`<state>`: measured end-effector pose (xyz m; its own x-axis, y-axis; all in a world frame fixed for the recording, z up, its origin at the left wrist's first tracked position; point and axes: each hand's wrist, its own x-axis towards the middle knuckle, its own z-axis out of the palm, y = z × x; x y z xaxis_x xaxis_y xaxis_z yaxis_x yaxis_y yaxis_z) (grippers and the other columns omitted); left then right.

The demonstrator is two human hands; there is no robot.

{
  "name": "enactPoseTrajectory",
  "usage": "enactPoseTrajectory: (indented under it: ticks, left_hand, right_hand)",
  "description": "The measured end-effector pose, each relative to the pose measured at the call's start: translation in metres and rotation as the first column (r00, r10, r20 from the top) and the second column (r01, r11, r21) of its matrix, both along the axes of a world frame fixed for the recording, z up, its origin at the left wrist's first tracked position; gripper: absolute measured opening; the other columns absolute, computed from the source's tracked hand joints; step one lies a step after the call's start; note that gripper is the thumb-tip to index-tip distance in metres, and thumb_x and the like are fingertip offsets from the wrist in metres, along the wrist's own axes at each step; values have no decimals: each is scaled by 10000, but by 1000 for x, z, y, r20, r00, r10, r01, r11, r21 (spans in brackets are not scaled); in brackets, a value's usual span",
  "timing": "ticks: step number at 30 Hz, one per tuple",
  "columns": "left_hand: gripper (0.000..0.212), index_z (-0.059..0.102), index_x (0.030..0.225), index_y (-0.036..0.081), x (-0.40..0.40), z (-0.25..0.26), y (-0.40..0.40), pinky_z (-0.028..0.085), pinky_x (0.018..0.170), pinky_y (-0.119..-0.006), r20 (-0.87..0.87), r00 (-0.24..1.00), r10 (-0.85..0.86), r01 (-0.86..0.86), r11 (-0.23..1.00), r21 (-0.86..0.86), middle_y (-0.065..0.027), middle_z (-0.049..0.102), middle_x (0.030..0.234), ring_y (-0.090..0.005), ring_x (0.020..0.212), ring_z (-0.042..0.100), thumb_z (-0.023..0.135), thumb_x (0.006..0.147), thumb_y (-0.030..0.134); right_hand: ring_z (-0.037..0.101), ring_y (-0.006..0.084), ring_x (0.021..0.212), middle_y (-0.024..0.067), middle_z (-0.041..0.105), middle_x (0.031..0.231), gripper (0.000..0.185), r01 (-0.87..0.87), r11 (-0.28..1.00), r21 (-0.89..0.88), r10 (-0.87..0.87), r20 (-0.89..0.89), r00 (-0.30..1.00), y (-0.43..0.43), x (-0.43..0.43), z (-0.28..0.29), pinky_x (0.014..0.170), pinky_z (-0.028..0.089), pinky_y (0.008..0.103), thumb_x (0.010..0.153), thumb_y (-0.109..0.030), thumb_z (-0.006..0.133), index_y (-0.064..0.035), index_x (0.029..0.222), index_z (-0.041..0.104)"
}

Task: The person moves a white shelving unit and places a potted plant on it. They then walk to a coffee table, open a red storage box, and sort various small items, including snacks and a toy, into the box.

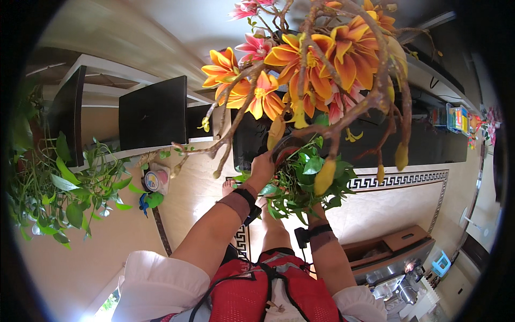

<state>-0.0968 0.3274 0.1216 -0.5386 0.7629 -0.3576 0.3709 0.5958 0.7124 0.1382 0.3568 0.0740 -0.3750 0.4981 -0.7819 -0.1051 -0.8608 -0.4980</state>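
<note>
A potted plant with trailing green leaves (314,166) is in front of me, in a round dark pot (287,147) tipped on its side. My left hand (263,169) is closed around the pot's side near its rim. Leaves cover most of my right hand (316,211), which reaches in under the foliage; its fingers and grip are hidden. Brown branches with orange flowers (310,60) and pink flowers (257,47) hang across the upper view, partly in front of the plant. Behind the pot stands a long, glossy black cabinet (410,149).
At left, white shelving with black panels (153,112) stands beside another trailing plant (76,201). A round tub (155,181) and a green object (154,199) are near the floor. A wooden tea table (406,239) and a blue stool (441,263) stand lower right. A patterned border (402,179) runs along the floor.
</note>
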Motion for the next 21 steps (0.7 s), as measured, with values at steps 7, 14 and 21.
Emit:
enactPoseTrajectory:
  ticks: [7,14,21]
  left_hand:
    - [314,630,1167,70,0,54,-41,507,685,-489,38,996,77,-75,996,-42,-248,644,867,-418,784,633,526,878,136]
    - [331,615,1195,156,-21,101,-85,509,713,-484,-52,992,116,-114,992,50,-204,661,860,-394,775,642,513,881,183]
    - [373,622,1179,100,-72,163,-145,497,812,-466,79,991,111,-111,994,-1,-219,657,956,-394,896,633,515,823,127]
  right_hand:
    - [528,225,1111,58,569,1206,366,98,990,-97,-116,-198,973,-36,9,28,955,451,374,902,-223,617,-100,1236,535]
    - [530,228,1105,52,577,1187,348,82,996,-47,-94,-376,922,-63,-18,89,954,454,387,890,-212,631,-110,1213,555]
    - [565,215,1045,76,571,1189,396,-297,680,671,308,106,946,-103,-75,186,881,501,335,889,-185,639,-63,1243,512]
